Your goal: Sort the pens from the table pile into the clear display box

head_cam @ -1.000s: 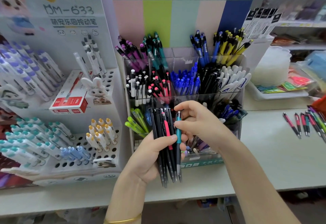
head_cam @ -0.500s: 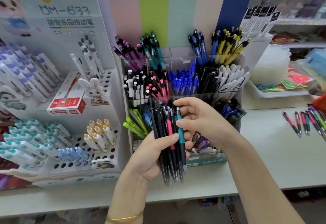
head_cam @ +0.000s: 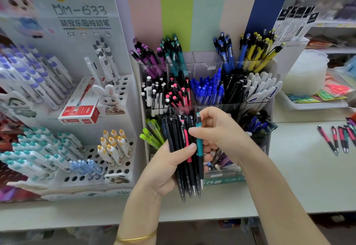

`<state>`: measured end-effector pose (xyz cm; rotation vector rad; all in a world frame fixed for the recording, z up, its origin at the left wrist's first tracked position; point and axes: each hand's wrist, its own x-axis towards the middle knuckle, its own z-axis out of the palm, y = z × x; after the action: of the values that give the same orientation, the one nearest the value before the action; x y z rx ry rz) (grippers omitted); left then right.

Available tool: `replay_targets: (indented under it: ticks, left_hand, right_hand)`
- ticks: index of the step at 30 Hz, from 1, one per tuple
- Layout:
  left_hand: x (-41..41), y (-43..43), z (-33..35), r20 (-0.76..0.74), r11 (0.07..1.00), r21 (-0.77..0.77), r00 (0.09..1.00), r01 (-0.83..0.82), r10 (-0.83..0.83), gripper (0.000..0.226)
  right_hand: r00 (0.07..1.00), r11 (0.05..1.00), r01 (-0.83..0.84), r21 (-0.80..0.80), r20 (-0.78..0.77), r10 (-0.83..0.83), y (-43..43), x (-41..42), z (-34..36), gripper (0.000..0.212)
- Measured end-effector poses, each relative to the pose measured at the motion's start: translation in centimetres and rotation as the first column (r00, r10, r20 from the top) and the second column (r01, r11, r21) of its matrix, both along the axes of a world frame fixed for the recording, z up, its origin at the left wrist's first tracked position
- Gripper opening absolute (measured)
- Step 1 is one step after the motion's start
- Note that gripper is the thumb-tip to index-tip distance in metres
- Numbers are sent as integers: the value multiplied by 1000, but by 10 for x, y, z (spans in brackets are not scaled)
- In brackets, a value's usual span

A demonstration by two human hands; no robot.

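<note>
Head view: left hand (head_cam: 161, 171) gripped a bundle of dark pens (head_cam: 173, 134); right hand (head_cam: 221, 134) pinched the teal pen (head_cam: 199, 146) at the bundle's right edge, just in front of the clear display box (head_cam: 250, 106). Teal pen's long axis ran near upright, tip down. Risk: pulling it could drag neighbours out, spilling them onto the surface (head_cam: 298, 167).

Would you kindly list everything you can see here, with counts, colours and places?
display box: one, clear, centre of table, compartments holding coloured pens
pen bundle: several, mostly black, one pink-trimmed, in left hand
teal pen: one, teal and black, at bundle's right edge
loose pens: several, pink and teal, table's far right
pen rack: one, white, left of display box
red box: one, red and white, on pen rack
table: one, pale
bracelet: one, gold, left wrist
left hand: grips pen bundle
right hand: pinches teal pen
</note>
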<state>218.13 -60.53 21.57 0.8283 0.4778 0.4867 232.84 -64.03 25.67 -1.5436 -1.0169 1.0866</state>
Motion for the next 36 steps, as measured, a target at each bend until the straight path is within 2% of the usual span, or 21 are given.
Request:
replay_targets:
  ticks: [5, 10, 14, 16, 20, 22, 24, 26, 29, 33, 36]
  left_hand:
    - [1, 1, 3, -11, 999, -21, 999, -34, 34, 49]
    - [1, 0, 10, -7, 999, -8, 999, -54, 54, 36]
    - [2, 0, 13, -76, 994, 29, 992, -104, 106, 34]
    - [1, 0, 12, -97, 992, 53, 988, -115, 120, 34]
    - [-3, 2, 16, -56, 994, 33, 993, -106, 108, 40]
    - [-4, 3, 17, -44, 994, 25, 993, -105, 106, 43]
    - [-4, 2, 18, -55, 992, 21, 991, -121, 122, 43]
    - [-3, 1, 17, -78, 990, 11, 987, -141, 141, 33]
    - [-3, 0, 17, -109, 986, 22, 980, -168, 169, 23]
    - [-3, -1, 18, -130, 980, 69, 973, -184, 192, 31]
    - [-4, -2, 22, -126, 980, 56, 972, -191, 196, 32]
  right_hand:
    - [996, 997, -75, -29, 51, 77, 5, -2, 5, 20]
    - [993, 996, -90, -6, 81, 90, 10, -5, 5, 29]
    - [959, 997, -77, 17, 273, 69, 14, -10, 5, 34]
    - [945, 996, -86, 13, 319, 77, 17, -11, 6, 34]
    - [988, 995, -98, 10, 120, 96, 19, -5, 9, 28]
    - [989, 995, -103, 12, 113, 101, 18, -4, 10, 30]
    - [974, 995, -89, 37, 213, 79, 18, -6, 10, 38]
    - [927, 992, -88, 95, 373, 46, 17, -7, 11, 49]
    - [846, 980, -166, 107, 526, 86, 17, -10, 15, 44]
    - [821, 980, -174, 98, 563, 90, 21, -12, 15, 40]
    - [850, 983, -148, 106, 522, 71, 23, -12, 15, 32]
